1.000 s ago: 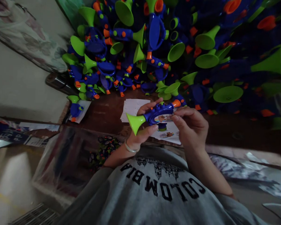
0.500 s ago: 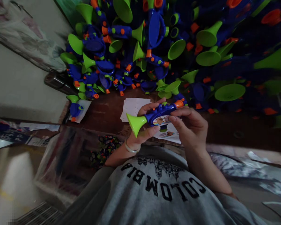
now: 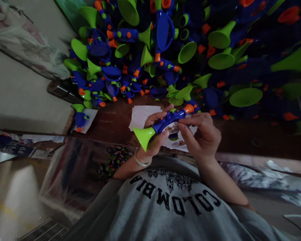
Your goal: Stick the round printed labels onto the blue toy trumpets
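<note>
A toy trumpet (image 3: 168, 119) with a blue body, a lime green bell and an orange mouthpiece is held over the table, bell to the left. My left hand (image 3: 154, 145), a pale bangle on its wrist, wraps the body near the bell with the thumb in front. On the oval side facing me lies a printed sticker (image 3: 172, 128). The thumb and forefinger of my right hand (image 3: 204, 135) pinch at the sticker's right edge; their tips hide that end. Just below the trumpet, a sheet of printed stickers (image 3: 177, 144) is partly covered by it.
A big pile of similar toy trumpets (image 3: 163, 33) fills the back of the brown table (image 3: 110, 117). White sheets (image 3: 140, 115) lie behind my left hand. One trumpet (image 3: 79, 117) rests on paper at the left. A plastic-lined box (image 3: 72, 174) with more trumpets stands below the table edge.
The trumpet has tilted a little, its bell shifting left and down and its mouthpiece slightly left. My right fingers have moved slightly left with it, still at the sticker.
</note>
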Tool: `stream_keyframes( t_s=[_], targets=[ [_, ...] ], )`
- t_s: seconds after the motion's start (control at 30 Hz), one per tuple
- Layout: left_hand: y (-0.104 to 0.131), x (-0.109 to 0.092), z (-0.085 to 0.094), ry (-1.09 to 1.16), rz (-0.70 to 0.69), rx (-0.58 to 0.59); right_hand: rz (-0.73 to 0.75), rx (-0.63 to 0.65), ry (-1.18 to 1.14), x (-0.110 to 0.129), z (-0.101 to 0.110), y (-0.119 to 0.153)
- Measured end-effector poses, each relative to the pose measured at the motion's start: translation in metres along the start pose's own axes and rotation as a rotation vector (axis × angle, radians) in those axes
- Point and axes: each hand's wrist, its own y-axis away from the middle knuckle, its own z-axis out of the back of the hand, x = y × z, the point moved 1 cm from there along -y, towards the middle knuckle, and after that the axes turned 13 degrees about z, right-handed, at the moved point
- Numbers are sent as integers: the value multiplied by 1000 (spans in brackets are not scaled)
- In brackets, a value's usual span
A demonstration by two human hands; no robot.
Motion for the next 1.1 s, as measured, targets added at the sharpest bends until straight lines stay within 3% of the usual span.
stream_keyframes(
  t_s=[0.33,0.67,0.73,0.83,0.93,1.03,1.1],
  targets=[
    [2,0,1,-100,-112,-23,81,57,160,9,-2,-10],
    [4,1,4,-166,-176,-15,21,112,242,9,-1,-2],
    [6,2,5,-140,-160,-33,-36,73,291,0,1,1],
    [10,4,8,-66,-80,-87,-71,-97,374,-16,6,2],
    [11,6,9,-35,-7,-144,-118,-135,202,-22,3,1],
    [7,8,6,-23,32,-167,-203,76,-119,-18,-9,2],
    [2,11,2,39,83,-145,-229,125,-216,-15,-14,4]
  ],
)
